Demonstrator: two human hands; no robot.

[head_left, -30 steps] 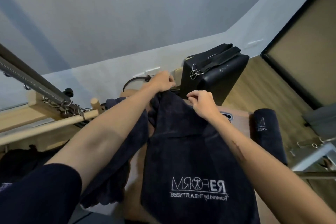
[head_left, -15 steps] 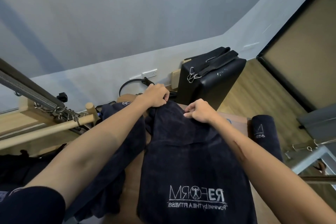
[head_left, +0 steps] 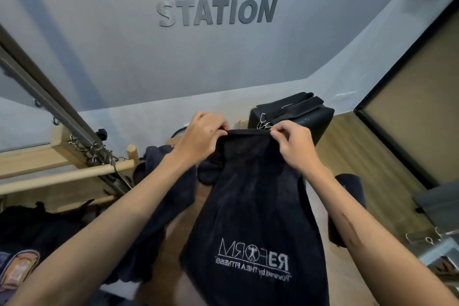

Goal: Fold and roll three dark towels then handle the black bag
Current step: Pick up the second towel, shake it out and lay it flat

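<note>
Both hands, left hand (head_left: 201,138) and right hand (head_left: 295,143), pinch the towel (head_left: 250,206) top at twelve o'clock, letting it hang straight for folding

A towel (head_left: 250,206) hangs at centre between the left hand (head_left: 201,136) at 10 o'clock and the right hand (head_left: 295,146) at 2 o'clock; a rolled towel (head_left: 350,196) lies at 3 o'clock, a crumpled towel (head_left: 159,196) at 9 o'clock, a padded box (head_left: 310,119) behind.

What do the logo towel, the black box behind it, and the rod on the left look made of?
Logo towel: dark terry-like cloth, matte, fuzzy nap; pale stitched-looking logo.
Black box: probably vinyl or leather-like padding, smooth with slight sheen; webbing straps, metal clips.
Rod: light unpainted wood, likely a dowel, matte.
</note>
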